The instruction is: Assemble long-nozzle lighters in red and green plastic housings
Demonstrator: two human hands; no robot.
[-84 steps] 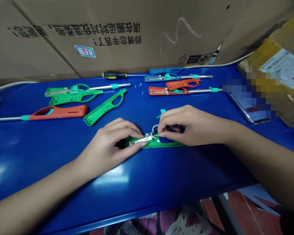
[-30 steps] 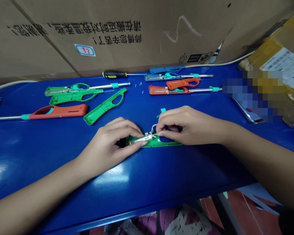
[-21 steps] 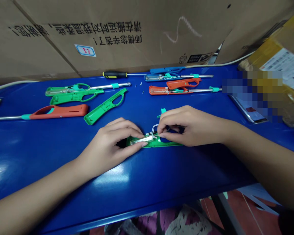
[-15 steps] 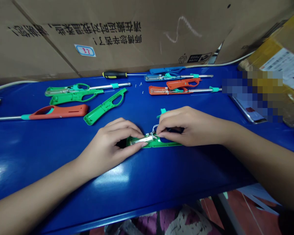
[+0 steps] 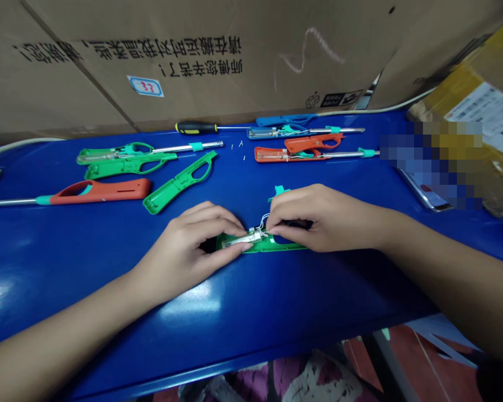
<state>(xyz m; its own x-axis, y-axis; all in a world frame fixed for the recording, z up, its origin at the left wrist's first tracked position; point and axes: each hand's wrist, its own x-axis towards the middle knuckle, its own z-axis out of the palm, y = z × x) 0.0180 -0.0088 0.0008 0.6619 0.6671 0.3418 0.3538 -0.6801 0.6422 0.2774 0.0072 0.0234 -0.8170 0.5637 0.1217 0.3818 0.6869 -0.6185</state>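
Observation:
A green lighter half-shell (image 5: 272,244) lies open on the blue table (image 5: 251,301) near its front edge, with a metal strip and thin white wires (image 5: 263,219) inside. My left hand (image 5: 188,251) grips the shell's left end between curled fingers and thumb. My right hand (image 5: 318,218) covers the shell's right part, and its fingertips are pinched together at the wires in the middle. A small teal part (image 5: 278,191) sticks out behind my right hand.
Behind lie a loose green shell (image 5: 178,182), an orange lighter (image 5: 96,191), two green lighters (image 5: 126,159), orange (image 5: 310,149) and blue (image 5: 289,125) lighters, a screwdriver (image 5: 197,128) and tiny screws (image 5: 238,148). Cardboard boxes (image 5: 235,56) wall the back; a phone (image 5: 423,187) lies right.
My right hand's fingers have shifted slightly lower and left onto the wires. My left hand and the green shell stay where they were.

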